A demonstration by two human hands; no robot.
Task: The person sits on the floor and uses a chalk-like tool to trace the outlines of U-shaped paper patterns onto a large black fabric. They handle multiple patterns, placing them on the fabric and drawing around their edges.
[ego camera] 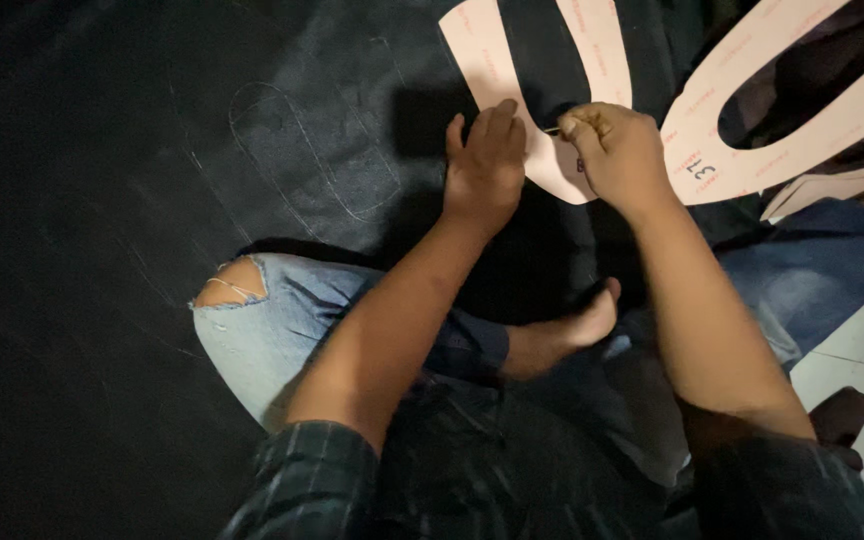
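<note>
A pale pink U-shaped card template (492, 60) lies on a sheet of black material (102, 200). My left hand (484, 165) rests flat on the template's lower left edge, fingers spread a little, pressing it down. My right hand (617, 150) is closed around a thin marking tool (552, 130) whose tip touches the template's inner edge. A faint traced outline (312, 150) of the same shape shows on the black sheet to the left.
A second pink U-shaped template (752, 150) lies at the upper right, partly over another one. I sit cross-legged in torn blue jeans (252, 320), a bare foot (562, 335) below my hands. White floor tile (842, 370) shows at the right.
</note>
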